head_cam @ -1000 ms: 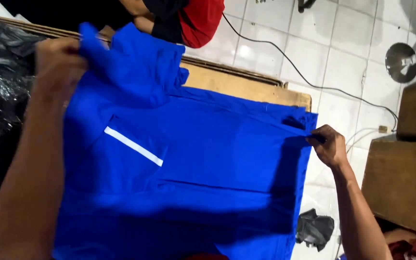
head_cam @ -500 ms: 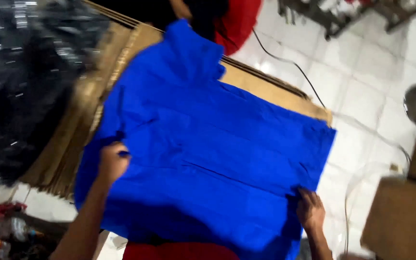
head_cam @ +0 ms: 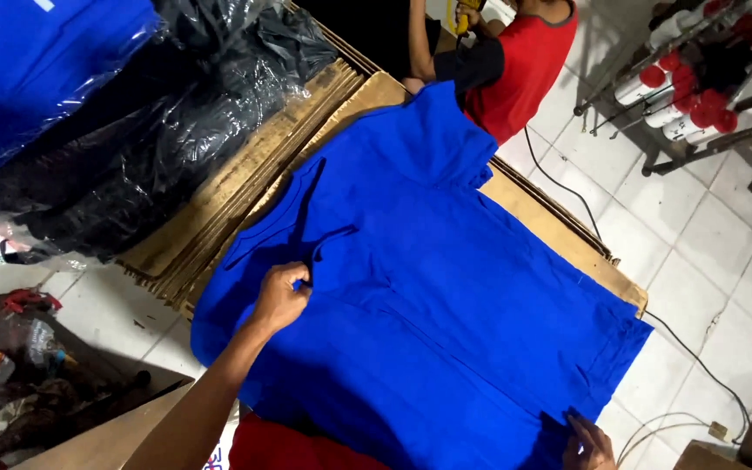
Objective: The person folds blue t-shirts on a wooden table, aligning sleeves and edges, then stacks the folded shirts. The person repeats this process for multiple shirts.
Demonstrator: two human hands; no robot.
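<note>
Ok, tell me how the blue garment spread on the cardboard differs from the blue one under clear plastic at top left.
The spread blue fabric garment lies bare and flat on the brown cardboard stack, with both hands on it: left hand, right hand. The wrapped blue garment sits under clear plastic, untouched. Both are the same bright blue.

- Your blue shirt (head_cam: 428, 287) is a plain, bright royal-blue garment, spread mostly flat and running diagonally from upper left to lower right.
- It lies on a stack of cardboard sheets (head_cam: 559, 222), its lower edge hanging past the stack's corner.
- One sleeve sits folded over near the top; a fold of cloth is bunched up near the left side.
</note>
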